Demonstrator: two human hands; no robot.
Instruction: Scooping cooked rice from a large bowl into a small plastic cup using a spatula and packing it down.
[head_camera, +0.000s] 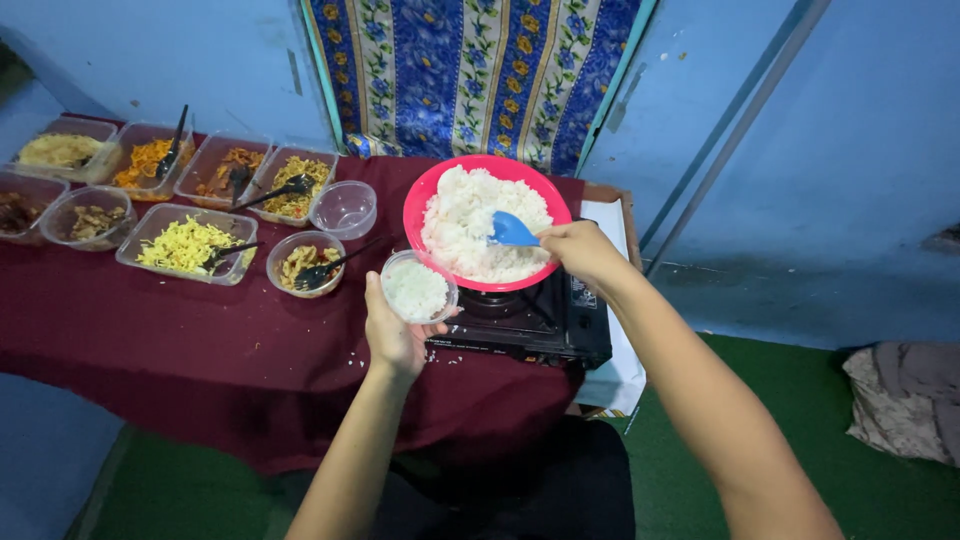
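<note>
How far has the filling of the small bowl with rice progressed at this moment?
Done: the small clear plastic bowl in the left hand already looks nearly full of white rice. In hand: the right hand digs a blue plastic spoon into the round pink bowl. Left: another clear round bowl sits empty.

Lit evenly and softly from above, with a cool blue cast. Sharp at centre; slightly stretched and softened toward the edges.

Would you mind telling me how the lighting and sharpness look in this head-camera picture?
Head view: soft, bluish, even light with only faint shadows; mild glare on the empty clear bowl; the rice basin and both hands, left and right, are sharp; wide-angle bending tilts the walls at the edges.
</note>
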